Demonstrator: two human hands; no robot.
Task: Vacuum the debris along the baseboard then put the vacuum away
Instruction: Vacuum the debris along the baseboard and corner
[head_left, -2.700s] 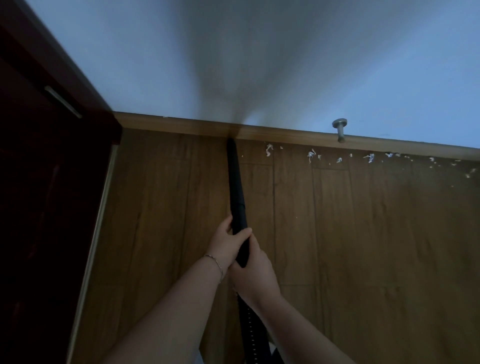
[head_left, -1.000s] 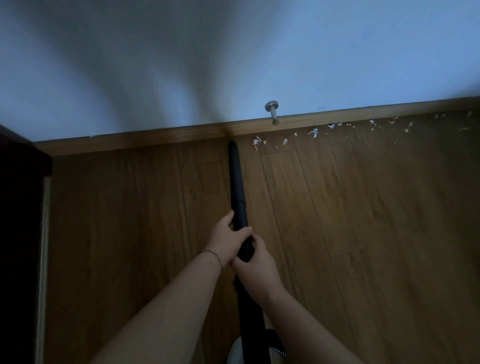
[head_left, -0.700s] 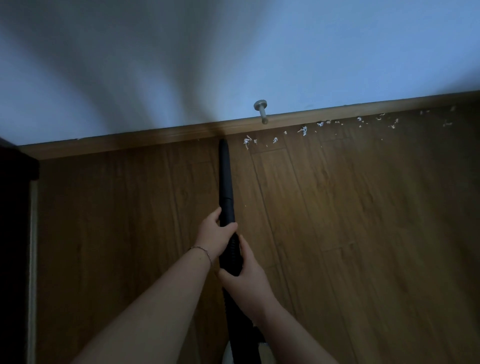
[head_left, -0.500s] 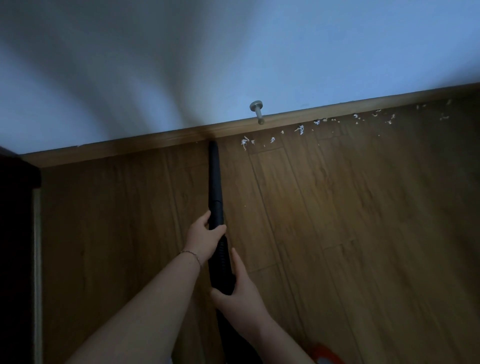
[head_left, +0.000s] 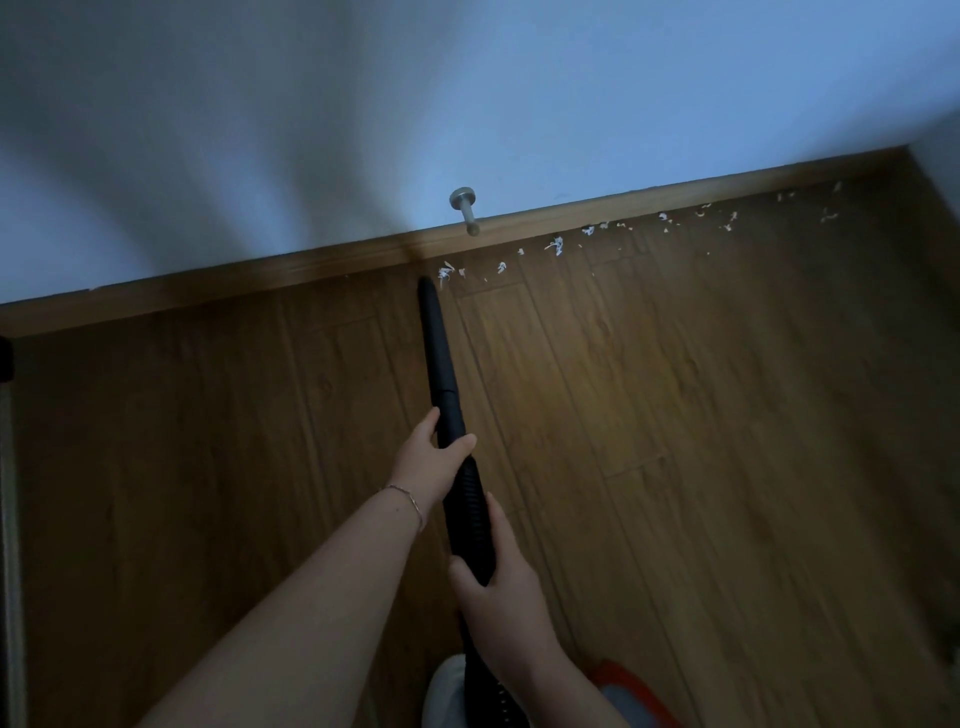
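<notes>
While left hand (head_left: 431, 457) grips the black vacuum wand (head_left: 439, 353) & right hand (head_left: 498, 577) grips its ribbed hose (head_left: 470, 499), best hold tip low on floor (head_left: 727, 415), sweep rt along baseboard (head_left: 311, 267) thru white scraps (head_left: 556, 245).

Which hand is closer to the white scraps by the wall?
Left. The left hand grips the vacuum tube nearer the scraps; the right hand holds it farther back.

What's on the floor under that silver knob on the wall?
Little white scraps lie on the wooden floor along the baseboard, below and right of the knob. The vacuum nozzle covers the strip of floor beneath itself.
</notes>
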